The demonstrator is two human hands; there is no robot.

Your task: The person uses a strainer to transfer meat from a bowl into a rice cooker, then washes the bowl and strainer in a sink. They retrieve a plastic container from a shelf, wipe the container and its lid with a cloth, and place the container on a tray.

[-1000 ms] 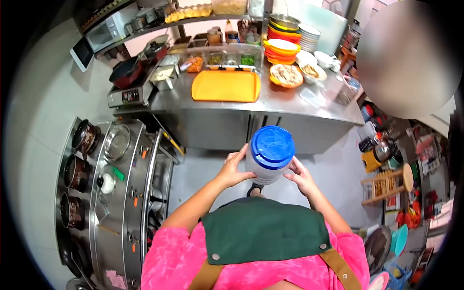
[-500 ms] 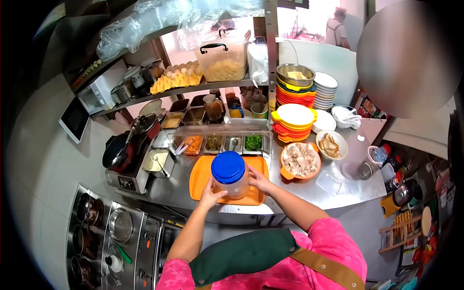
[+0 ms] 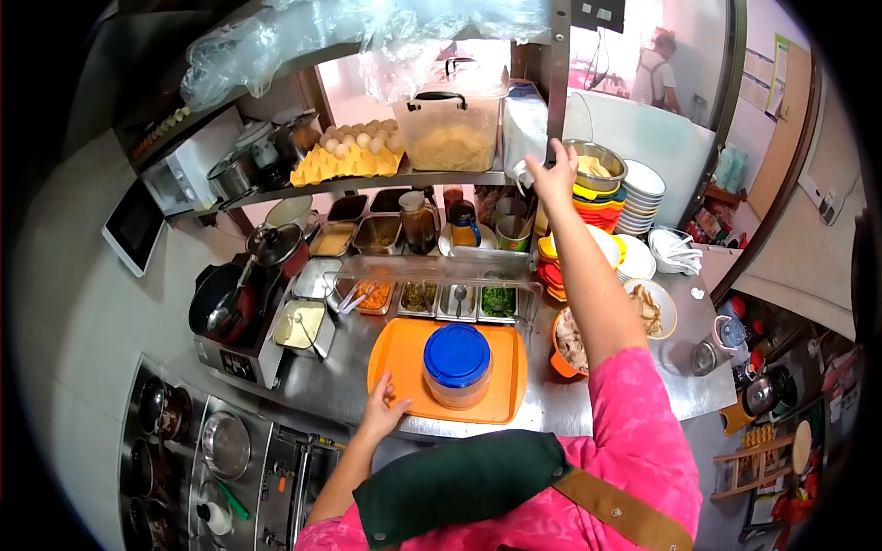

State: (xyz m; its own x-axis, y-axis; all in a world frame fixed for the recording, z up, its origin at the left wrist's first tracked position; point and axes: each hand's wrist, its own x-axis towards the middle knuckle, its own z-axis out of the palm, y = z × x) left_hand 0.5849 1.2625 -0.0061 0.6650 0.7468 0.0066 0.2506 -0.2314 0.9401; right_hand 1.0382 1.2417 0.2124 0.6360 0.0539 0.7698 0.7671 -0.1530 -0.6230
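A clear plastic jar with a blue lid (image 3: 457,356) stands upright on the orange tray (image 3: 395,354) in front of me. My left hand (image 3: 378,410) is at the tray's left front edge, fingers apart, clear of the jar. My right hand (image 3: 553,179) is raised at the right end of the shelf, thumb and fingers spread. Its thumb is right by a small white piece (image 3: 523,173) below a white plastic-wrapped package (image 3: 525,129). Beside this hand is a metal bowl (image 3: 602,174) of pale yellow food on stacked colored bowls.
Behind the tray are small food pans, one with chopped greens (image 3: 498,301). An orange bowl (image 3: 567,354) of meat pieces is partly behind my right arm. On the left are a stove (image 3: 230,354) and pan. Overhead, the shelf carries eggs (image 3: 363,147) and a lidded clear bin (image 3: 455,129).
Both hands have let go of the jar, which stays on the tray. My right hand has gone up and forward to the shelf end; my left has drawn back slightly left. The view has shifted.
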